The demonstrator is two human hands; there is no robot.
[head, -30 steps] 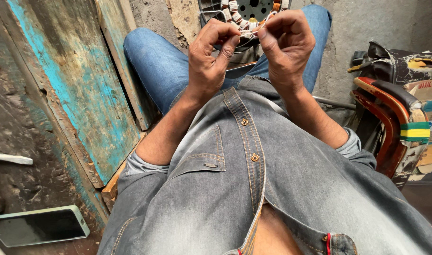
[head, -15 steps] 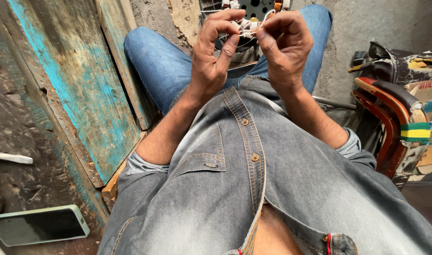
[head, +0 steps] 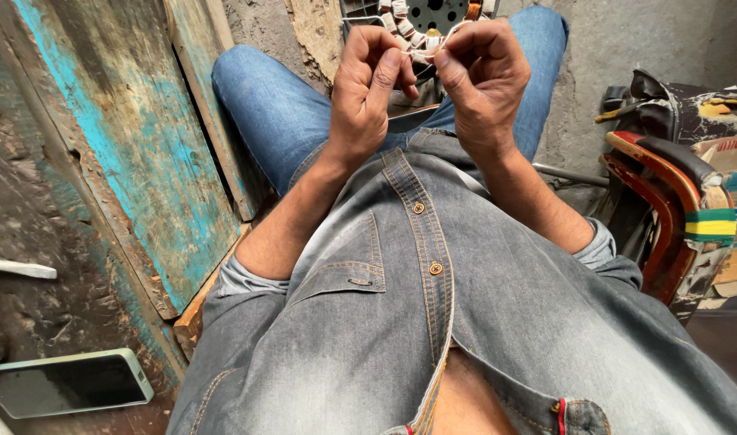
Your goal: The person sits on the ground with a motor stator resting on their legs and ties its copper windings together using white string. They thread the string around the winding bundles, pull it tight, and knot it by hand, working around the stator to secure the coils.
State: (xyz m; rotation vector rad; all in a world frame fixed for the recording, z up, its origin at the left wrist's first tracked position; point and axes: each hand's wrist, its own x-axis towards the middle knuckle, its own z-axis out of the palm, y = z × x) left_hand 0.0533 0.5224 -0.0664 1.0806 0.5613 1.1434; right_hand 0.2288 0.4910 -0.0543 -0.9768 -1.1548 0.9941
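- At twelve o'clock, I see the left hand (head: 368, 89) curled, fingertips pinching a thin white cord (head: 429, 50).
- The right hand (head: 483, 80), at one o'clock, pinches it too, forearms raised over the wound stator (head: 417, 18).

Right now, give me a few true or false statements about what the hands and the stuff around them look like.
1. Both hands pinch a thin white string. True: the left hand and right hand hold the string between them.
2. A round motor part with windings sits just beyond the hands. True: the motor part is at the top edge.
3. The phone lies on the person's lap. False: the phone lies low at the left, beside the board.
4. The board is painted red. False: it is worn wood with blue paint.
5. The person wears a denim shirt. True: the shirt is buttoned denim.
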